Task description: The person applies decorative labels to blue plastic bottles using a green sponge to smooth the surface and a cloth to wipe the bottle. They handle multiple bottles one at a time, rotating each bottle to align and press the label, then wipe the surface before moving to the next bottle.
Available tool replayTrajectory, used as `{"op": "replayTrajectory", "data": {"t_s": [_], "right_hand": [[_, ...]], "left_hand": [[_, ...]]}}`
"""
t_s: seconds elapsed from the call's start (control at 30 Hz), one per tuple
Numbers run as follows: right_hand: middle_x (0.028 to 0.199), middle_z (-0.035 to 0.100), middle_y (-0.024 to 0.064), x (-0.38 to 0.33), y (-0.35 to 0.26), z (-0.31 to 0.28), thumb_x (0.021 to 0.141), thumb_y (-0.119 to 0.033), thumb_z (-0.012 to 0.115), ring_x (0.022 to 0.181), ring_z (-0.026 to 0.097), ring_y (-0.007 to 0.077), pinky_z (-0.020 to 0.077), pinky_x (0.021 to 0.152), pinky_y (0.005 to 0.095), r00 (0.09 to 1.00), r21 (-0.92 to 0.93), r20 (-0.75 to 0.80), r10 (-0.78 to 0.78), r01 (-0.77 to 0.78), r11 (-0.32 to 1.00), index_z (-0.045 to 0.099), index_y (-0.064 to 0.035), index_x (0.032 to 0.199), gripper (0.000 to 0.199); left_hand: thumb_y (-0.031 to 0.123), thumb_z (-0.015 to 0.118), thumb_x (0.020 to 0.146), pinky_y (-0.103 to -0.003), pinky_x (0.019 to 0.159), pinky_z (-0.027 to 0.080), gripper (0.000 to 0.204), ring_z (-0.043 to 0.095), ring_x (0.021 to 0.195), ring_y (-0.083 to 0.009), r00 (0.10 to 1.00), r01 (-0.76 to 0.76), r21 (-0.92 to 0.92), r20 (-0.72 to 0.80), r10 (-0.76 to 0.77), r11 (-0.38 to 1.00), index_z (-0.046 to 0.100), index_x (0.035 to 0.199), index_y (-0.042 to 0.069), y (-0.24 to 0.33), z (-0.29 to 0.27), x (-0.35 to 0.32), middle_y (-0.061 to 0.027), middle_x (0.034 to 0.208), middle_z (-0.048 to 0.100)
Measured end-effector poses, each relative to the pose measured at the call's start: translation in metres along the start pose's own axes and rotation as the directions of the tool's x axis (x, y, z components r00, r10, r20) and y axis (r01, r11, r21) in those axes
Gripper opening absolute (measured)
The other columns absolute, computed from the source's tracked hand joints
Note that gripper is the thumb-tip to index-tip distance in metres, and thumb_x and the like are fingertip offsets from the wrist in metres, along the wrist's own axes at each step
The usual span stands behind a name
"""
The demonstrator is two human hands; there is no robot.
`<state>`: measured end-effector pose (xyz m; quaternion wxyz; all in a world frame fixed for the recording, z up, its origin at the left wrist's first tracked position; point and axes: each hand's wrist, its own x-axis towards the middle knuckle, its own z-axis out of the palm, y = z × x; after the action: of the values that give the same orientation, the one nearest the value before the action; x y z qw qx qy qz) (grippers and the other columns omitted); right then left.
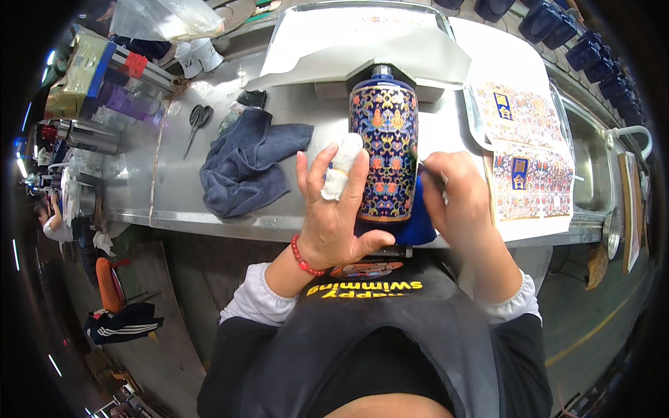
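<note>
A dark blue bottle [385, 150] with a dense, colourful floral pattern lies in front of me, its neck pointing away. My left hand [333, 209] rests along its left side, fingers stretched apart. A white knitted wrap covers one or two of those fingers, and a red bead bracelet circles the wrist. At the bottle's right side, my right hand [456, 191] is closed in a pinch near its edge. Something thin and dark seems to show at the fingertips, too small to name. Under the bottle's near end sits a blue support [421, 219].
A grey-blue cloth [251, 164] and black scissors [198, 125] lie on the metal bench to the left. Patterned decal sheets [533, 184] are stacked at right, before a sink [592, 164]. White paper [348, 42] covers a tray behind. Several dark blue vessels [547, 24] stand far right.
</note>
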<state>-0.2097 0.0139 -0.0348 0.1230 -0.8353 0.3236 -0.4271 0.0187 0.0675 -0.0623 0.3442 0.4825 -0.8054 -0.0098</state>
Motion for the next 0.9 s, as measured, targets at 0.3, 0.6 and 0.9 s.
{"op": "replayTrajectory", "data": {"t_s": [0.3, 0.6, 0.9], "right_hand": [[0.090, 0.067, 0.0123, 0.087, 0.019, -0.018, 0.088, -0.011, 0.077, 0.076, 0.066, 0.0245, 0.0524, 0.069, 0.0353, 0.991, 0.080, 0.042, 0.131, -0.134, 0.988, 0.068, -0.0021, 0.108, 0.023], [0.088, 0.068, 0.0040, 0.022, 0.051, -0.021, 0.098, -0.017, 0.068, 0.079, 0.063, 0.0090, 0.0509, 0.070, 0.0249, 0.841, 0.545, 0.150, 0.520, -0.510, 0.666, 0.066, -0.0024, 0.105, 0.016], [0.088, 0.064, 0.0020, 0.021, 0.049, -0.009, 0.094, -0.011, 0.072, 0.080, 0.058, 0.0075, 0.0487, 0.070, 0.0248, 0.839, 0.461, 0.039, 0.543, -0.497, 0.735, 0.061, -0.0023, 0.100, 0.015]], "left_hand": [[0.066, 0.051, 0.096, -0.065, 0.122, 0.007, 0.061, 0.044, 0.131, -0.0267, 0.968, -0.239, 0.060, -0.066, 0.243, 0.969, 0.066, 0.132, 0.018, 0.006, -0.004, 0.003, -0.0035, 0.130, 0.065], [0.076, 0.027, 0.097, -0.066, 0.122, 0.000, 0.077, 0.043, 0.138, -0.0269, 0.881, -0.459, 0.098, 0.178, 0.438, 0.883, 0.070, 0.126, 0.019, -0.014, -0.021, 0.065, 0.0026, 0.115, 0.074], [0.072, 0.031, 0.098, -0.064, 0.123, -0.004, 0.071, 0.044, 0.136, -0.0225, 0.895, -0.435, 0.157, 0.180, 0.407, 0.887, 0.067, 0.135, 0.024, -0.038, -0.020, 0.093, 0.0061, 0.119, 0.073]]}}
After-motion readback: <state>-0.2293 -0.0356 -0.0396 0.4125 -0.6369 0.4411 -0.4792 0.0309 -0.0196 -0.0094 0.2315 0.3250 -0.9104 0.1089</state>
